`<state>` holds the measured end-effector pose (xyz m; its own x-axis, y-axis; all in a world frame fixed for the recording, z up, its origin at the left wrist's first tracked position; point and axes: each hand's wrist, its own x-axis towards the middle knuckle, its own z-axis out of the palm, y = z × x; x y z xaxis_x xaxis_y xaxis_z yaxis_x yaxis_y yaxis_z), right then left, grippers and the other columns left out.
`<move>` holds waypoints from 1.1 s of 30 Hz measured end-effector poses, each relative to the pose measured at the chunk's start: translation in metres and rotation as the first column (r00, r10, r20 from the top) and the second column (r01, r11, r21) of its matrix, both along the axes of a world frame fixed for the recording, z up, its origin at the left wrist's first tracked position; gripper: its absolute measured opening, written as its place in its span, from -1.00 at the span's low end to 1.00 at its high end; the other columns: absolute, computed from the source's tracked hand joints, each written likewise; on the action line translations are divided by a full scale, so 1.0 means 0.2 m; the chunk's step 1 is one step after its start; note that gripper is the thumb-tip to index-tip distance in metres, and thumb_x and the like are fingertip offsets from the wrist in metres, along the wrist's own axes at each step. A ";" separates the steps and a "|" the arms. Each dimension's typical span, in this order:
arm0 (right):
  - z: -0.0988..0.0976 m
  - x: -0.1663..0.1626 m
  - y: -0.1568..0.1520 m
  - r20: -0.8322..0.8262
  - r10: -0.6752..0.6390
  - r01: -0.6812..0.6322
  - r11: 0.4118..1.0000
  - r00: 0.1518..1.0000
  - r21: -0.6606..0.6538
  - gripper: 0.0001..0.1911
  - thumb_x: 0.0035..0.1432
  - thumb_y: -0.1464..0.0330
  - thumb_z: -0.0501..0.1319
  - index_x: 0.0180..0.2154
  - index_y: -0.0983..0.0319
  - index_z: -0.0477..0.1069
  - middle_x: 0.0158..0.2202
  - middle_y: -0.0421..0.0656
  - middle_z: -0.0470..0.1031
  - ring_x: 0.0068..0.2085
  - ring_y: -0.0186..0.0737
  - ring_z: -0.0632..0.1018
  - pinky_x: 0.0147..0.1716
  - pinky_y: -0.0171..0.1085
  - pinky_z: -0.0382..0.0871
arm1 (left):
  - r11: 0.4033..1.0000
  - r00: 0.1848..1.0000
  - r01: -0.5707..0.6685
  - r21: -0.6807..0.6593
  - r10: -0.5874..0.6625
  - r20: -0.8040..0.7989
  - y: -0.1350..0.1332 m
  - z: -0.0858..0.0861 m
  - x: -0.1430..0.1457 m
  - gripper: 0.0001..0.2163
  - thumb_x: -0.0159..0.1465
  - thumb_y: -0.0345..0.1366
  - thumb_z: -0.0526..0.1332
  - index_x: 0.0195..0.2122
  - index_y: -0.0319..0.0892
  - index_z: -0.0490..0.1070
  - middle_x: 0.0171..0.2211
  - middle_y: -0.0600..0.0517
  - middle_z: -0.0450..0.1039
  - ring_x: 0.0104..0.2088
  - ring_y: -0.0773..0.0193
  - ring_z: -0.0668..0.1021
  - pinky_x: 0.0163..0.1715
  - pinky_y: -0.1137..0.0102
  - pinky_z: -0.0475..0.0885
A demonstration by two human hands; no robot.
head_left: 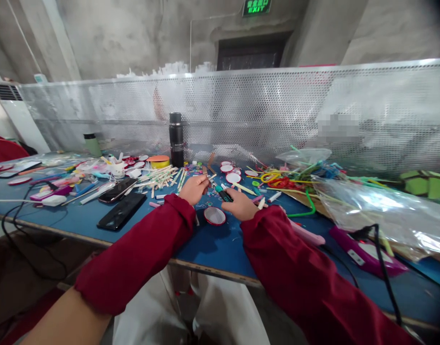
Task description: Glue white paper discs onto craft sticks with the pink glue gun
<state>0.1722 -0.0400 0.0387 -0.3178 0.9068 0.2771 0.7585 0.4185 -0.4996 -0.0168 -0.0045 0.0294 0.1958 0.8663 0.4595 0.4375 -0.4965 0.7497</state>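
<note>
My left hand (194, 189) is closed in a pinch over the blue table (202, 247); a thin pale bit shows at its fingertips, too small to name. My right hand (241, 205) is wrapped round a small dark tube with a teal end (223, 192), which points toward the left fingertips. The two hands are close together but apart. Just below them on the table lies a round white lid-like disc with a red rim (214, 216). Several similar discs (233, 178) lie behind the hands.
Wooden sticks (161, 181), two phones (121, 211) and a black bottle (176, 140) are left of centre. Coloured pipe cleaners (277, 179), a clear plastic bag (381, 206) and a purple corded device (367, 251) are at right. A perforated metal screen (263, 115) borders the back.
</note>
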 end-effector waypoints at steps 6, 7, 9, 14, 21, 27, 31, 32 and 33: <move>0.00 0.02 0.01 -0.059 0.078 -0.080 0.996 0.995 -0.038 -0.71 -0.09 0.31 0.13 -0.26 0.25 0.37 -0.33 -0.15 0.44 -0.29 -0.18 0.42 -0.27 -0.27 0.22 | 0.995 0.994 0.099 -0.009 -0.099 0.038 -0.01 0.02 -0.02 -0.76 0.30 -0.24 0.02 -0.45 -0.18 0.33 -0.63 0.12 0.24 -0.58 0.38 0.31 -0.53 0.46 0.20; 0.00 0.02 0.02 -0.073 0.090 -0.093 0.995 0.993 -0.045 -0.70 -0.10 0.31 0.13 -0.25 0.25 0.37 -0.32 -0.15 0.45 -0.27 -0.17 0.43 -0.25 -0.26 0.23 | 0.994 0.993 0.111 -0.006 -0.111 0.036 -0.01 0.03 -0.02 -0.76 0.31 -0.25 0.01 -0.46 -0.19 0.33 -0.63 0.12 0.23 -0.58 0.38 0.31 -0.53 0.46 0.20; -0.01 0.03 0.03 -0.097 0.106 -0.111 0.992 0.990 -0.054 -0.67 -0.12 0.32 0.13 -0.22 0.25 0.38 -0.29 -0.14 0.46 -0.26 -0.16 0.44 -0.22 -0.26 0.24 | 0.993 0.992 0.121 -0.005 -0.120 0.037 -0.01 0.03 -0.02 -0.75 0.31 -0.25 0.01 -0.46 -0.19 0.33 -0.63 0.12 0.23 -0.58 0.38 0.30 -0.53 0.46 0.19; -0.01 0.03 0.02 -0.102 0.120 -0.123 0.992 0.987 -0.021 -0.67 -0.12 0.32 0.12 -0.23 0.25 0.38 -0.29 -0.14 0.45 -0.26 -0.17 0.43 -0.23 -0.26 0.23 | 0.988 0.984 0.133 -0.072 -0.124 0.127 -0.01 0.04 -0.01 -0.74 0.32 -0.22 0.02 -0.47 -0.20 0.31 -0.65 0.13 0.19 -0.61 0.40 0.26 -0.55 0.47 0.16; 0.00 0.01 0.00 -0.033 0.007 -0.007 1.000 0.999 0.003 -0.77 -0.10 0.28 0.13 -0.35 0.23 0.36 -0.38 -0.16 0.40 -0.32 -0.21 0.39 -0.31 -0.28 0.20 | 0.990 0.989 0.134 -0.047 -0.131 0.070 0.00 0.02 -0.01 -0.75 0.33 -0.22 0.00 -0.42 -0.18 0.32 -0.63 0.12 0.21 -0.59 0.38 0.28 -0.53 0.46 0.17; -0.01 0.00 0.00 -0.008 -0.048 0.048 0.999 0.999 0.000 -0.80 -0.09 0.29 0.16 -0.36 0.23 0.41 -0.38 -0.17 0.44 -0.33 -0.22 0.40 -0.34 -0.31 0.20 | 0.996 0.996 0.084 0.022 -0.083 -0.039 0.04 -0.02 -0.03 -0.79 0.31 -0.28 0.00 -0.42 -0.19 0.34 -0.58 0.10 0.28 -0.53 0.36 0.35 -0.50 0.46 0.22; -0.03 -0.01 0.01 0.030 -0.059 0.060 0.998 0.998 -0.007 -0.77 -0.06 0.30 0.19 -0.31 0.23 0.46 -0.34 -0.15 0.49 -0.30 -0.20 0.43 -0.33 -0.32 0.22 | 0.977 0.994 0.109 -0.180 -0.102 0.051 0.06 -0.04 -0.01 -0.77 0.32 -0.26 -0.01 -0.42 -0.19 0.32 -0.62 0.11 0.26 -0.60 0.38 0.30 -0.56 0.47 0.19; -0.03 -0.01 0.01 0.041 -0.061 0.062 0.998 0.997 -0.008 -0.75 -0.06 0.29 0.19 -0.28 0.23 0.47 -0.31 -0.14 0.50 -0.28 -0.20 0.44 -0.32 -0.32 0.23 | 0.966 0.992 0.115 -0.231 -0.101 0.071 0.06 -0.04 -0.01 -0.77 0.32 -0.25 0.00 -0.43 -0.19 0.31 -0.63 0.12 0.25 -0.62 0.39 0.29 -0.58 0.47 0.18; -0.04 -0.01 0.01 0.055 -0.063 0.064 0.998 0.997 -0.013 -0.72 -0.05 0.28 0.19 -0.25 0.23 0.47 -0.28 -0.13 0.51 -0.26 -0.19 0.45 -0.31 -0.32 0.24 | 0.955 0.992 0.118 -0.274 -0.098 0.085 0.06 -0.04 -0.01 -0.77 0.32 -0.24 0.01 -0.45 -0.19 0.30 -0.64 0.12 0.24 -0.63 0.40 0.27 -0.59 0.47 0.16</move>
